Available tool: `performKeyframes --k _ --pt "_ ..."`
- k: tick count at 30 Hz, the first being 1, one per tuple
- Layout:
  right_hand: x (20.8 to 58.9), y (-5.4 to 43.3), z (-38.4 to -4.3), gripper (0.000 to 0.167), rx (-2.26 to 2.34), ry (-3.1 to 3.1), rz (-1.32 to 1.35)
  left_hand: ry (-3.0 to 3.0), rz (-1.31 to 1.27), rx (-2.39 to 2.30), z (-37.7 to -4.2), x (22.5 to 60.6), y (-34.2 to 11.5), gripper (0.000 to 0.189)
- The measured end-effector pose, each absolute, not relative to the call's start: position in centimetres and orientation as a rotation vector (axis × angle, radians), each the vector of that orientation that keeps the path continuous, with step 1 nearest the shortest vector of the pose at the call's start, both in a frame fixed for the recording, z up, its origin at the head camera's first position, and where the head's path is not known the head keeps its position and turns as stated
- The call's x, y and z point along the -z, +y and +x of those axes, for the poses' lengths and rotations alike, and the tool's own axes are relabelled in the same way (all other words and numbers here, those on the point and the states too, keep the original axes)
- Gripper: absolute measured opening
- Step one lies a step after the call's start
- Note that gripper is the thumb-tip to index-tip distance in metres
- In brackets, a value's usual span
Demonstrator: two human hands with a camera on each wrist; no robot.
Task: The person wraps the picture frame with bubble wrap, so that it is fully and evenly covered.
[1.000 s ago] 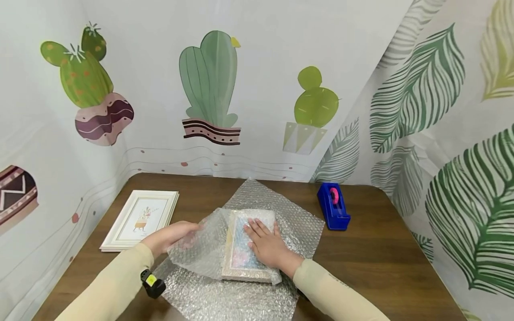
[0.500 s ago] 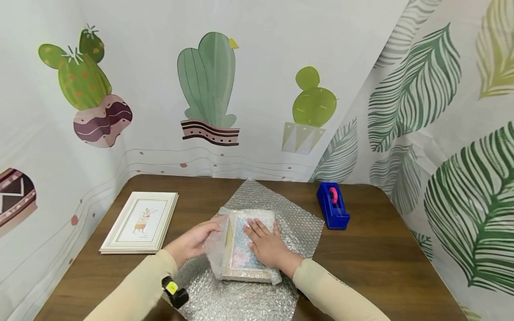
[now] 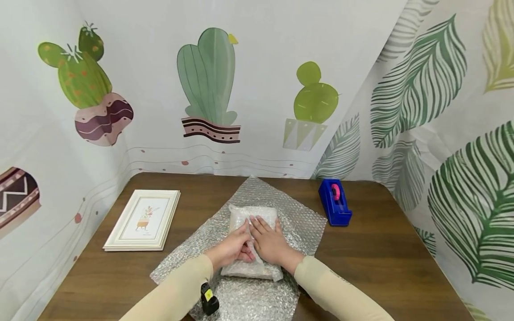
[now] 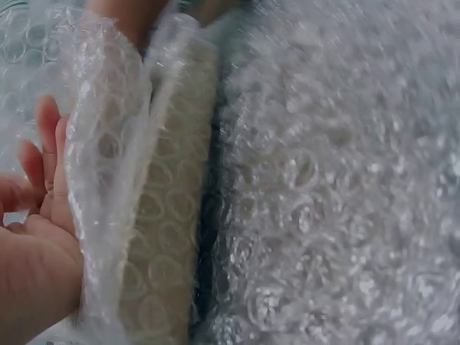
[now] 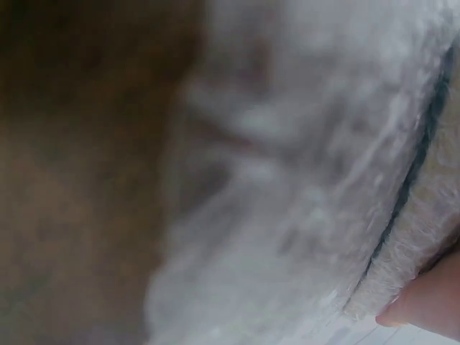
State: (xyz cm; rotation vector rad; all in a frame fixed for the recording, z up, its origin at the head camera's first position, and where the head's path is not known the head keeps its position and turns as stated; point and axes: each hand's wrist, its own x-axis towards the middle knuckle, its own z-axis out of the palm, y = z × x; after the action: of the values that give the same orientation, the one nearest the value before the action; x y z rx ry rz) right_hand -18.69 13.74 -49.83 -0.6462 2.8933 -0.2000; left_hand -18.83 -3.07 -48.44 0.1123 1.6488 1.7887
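Note:
A picture frame [image 4: 165, 237] lies under layers of bubble wrap [image 3: 265, 296] in the middle of the table, its beige edge showing through the plastic in the left wrist view. My left hand [image 3: 234, 246] grips the edge of the left flap, folded across the top of the frame. Flat on the bundle [image 3: 241, 270] rests my right hand [image 3: 271, 240], fingers spread, right beside the left hand. In the right wrist view, a fingertip [image 5: 424, 302] shows at the bundle's edge. The frame's picture is now hidden under the flap.
White picture frames [image 3: 142, 220] lie stacked at the left of the brown table [image 3: 373, 258]. A blue tape dispenser [image 3: 335, 203] with a pink core stands at the back right. Patterned curtains hang behind and at both sides.
My left hand has moved right, carrying the left flap of bubble wrap over the frame and covering its picture. My right hand stays on top of the bundle.

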Motion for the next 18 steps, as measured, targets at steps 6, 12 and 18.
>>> performKeyframes --k 6,12,18 --pt "50.0 14.2 -19.0 0.053 0.298 2.89 -0.651 1.745 0.13 -1.705 -18.6 48.4 -1.9 0.083" --pt "49.6 14.5 -19.4 0.055 0.747 2.777 -0.587 1.783 0.09 -1.649 -18.9 48.0 -1.4 0.073" --pt "49.1 15.3 -19.7 0.072 0.945 2.632 -0.646 1.775 0.022 -1.66 -19.1 48.0 -1.4 0.049"
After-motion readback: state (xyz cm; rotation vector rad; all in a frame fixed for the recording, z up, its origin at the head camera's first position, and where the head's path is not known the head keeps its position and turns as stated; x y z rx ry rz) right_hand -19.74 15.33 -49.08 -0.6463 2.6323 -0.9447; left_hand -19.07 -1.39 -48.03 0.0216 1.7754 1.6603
